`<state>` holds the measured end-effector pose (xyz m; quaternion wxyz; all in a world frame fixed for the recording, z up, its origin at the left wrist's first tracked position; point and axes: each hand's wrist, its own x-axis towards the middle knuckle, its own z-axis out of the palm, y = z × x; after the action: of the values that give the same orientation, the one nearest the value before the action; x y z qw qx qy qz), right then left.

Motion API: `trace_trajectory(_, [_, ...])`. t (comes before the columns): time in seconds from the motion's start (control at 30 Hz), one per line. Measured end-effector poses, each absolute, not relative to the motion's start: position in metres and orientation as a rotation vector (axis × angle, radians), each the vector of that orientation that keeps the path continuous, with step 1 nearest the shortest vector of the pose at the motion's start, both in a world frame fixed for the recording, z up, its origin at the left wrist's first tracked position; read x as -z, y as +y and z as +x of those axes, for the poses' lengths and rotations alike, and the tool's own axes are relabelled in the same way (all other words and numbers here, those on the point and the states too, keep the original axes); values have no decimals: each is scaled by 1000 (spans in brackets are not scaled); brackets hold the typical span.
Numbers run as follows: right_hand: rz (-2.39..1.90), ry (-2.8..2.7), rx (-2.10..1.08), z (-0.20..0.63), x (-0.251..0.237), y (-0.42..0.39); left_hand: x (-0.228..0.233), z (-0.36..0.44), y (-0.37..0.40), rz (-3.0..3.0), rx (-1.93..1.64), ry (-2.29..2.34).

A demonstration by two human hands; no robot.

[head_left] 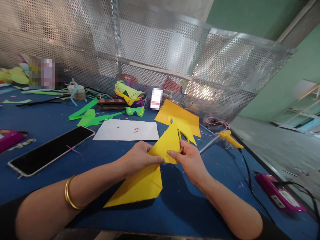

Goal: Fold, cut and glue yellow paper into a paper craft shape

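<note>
Folded yellow paper (145, 180), matte, sharp-creased, a long triangle with an upper peak near 12 o'clock and its tip at 7 o'clock; held just above the blue table (190, 206). Left hand (138, 158) pinches the middle fold, a gold bangle (70, 196) on its wrist. Right hand (188, 158) pinches the paper's upper edge at 1 o'clock. White sheet (126, 130), flat, rectangular, at 11 o'clock. Orange-yellow card (178, 118), notched, at 1 o'clock. Glue gun (228, 138), yellow plastic, at 2 o'clock. Phone (51, 150), glossy black slab, at 9 o'clock. Green paper strips (87, 117) beyond it.
</note>
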<state>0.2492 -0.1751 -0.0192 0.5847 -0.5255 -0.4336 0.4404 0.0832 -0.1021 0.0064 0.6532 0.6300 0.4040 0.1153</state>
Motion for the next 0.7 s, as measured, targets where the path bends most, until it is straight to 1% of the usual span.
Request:
trace_trajectory(0.13, [-1276, -1054, -967, 250, 21, -174, -6, 83, -101, 1405, -280, 919])
trace_trajectory(0.33, [-1250, -993, -1023, 248, 18, -174, 0, 83, -101, 1471, -286, 908])
trace_trajectory(0.7, [-1247, -965, -1016, 249, 23, -171, 2, 84, -99, 1436, -338, 908])
